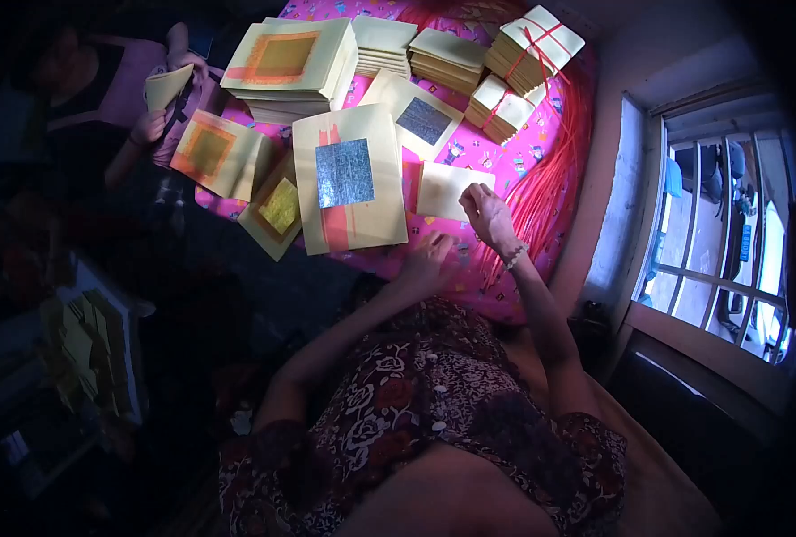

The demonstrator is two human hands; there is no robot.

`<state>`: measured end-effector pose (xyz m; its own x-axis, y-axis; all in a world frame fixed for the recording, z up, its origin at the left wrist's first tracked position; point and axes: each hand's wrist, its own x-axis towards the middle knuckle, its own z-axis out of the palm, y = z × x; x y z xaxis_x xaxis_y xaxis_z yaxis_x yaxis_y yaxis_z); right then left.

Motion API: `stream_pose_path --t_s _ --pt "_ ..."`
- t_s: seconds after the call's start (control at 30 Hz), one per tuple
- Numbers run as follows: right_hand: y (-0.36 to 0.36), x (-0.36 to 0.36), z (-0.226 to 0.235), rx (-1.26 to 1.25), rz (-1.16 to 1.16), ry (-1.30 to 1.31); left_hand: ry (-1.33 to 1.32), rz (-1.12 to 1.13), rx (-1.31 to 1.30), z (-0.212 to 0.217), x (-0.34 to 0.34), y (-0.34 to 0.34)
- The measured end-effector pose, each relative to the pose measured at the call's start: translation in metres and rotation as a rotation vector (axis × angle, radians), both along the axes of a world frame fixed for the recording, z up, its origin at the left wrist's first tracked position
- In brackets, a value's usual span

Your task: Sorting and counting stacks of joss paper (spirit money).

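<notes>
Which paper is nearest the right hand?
The small plain paper, just right of the large sheet with the silver square. The right hand is at its right edge; the other papers lie farther off.

paper stacks (286, 76) lie on the table (483, 159) behind loose sheets (349, 179), left of long strands (545, 188).

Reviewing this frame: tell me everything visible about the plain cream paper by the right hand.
The cream paper looks pale, smooth and rectangular, with no coloured square showing. It lies roughly flat on the pink patterned tablecloth, right of the large sheet with the silver square. The right hand covers its right end; whether the fingers grip it, or how many layers it has, is unclear.
</notes>
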<state>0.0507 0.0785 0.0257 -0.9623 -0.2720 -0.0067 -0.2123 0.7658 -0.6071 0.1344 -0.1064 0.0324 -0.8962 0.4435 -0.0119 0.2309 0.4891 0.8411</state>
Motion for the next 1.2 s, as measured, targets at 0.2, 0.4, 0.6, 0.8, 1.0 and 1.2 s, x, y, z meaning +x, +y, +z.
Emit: stream_pose_path --t_s 0.2,0.4,0.6,0.8,1.0,1.2 --pt "-0.053 -0.004 0.101 -0.227 0.220 0.036 0.109 0.092 0.024 0.102 0.005 -0.088" --pt "-0.090 0.000 0.105 0.190 0.612 0.245 0.339 0.148 -0.295 0.096 -0.016 -0.145" --pt "-0.091 -0.006 0.094 0.108 0.698 0.159 0.332 0.105 -0.311 0.080 -0.023 -0.158" --pt "-0.093 -0.009 0.115 0.061 0.663 0.093 0.219 0.004 -0.182 0.086 -0.042 -0.174" --pt "-0.092 -0.015 0.119 0.088 0.672 -0.009 0.031 -0.048 -0.086 0.094 -0.052 -0.177" --pt "-0.093 -0.018 0.125 0.080 0.701 -0.005 -0.003 -0.063 -0.094 0.097 -0.056 -0.180"
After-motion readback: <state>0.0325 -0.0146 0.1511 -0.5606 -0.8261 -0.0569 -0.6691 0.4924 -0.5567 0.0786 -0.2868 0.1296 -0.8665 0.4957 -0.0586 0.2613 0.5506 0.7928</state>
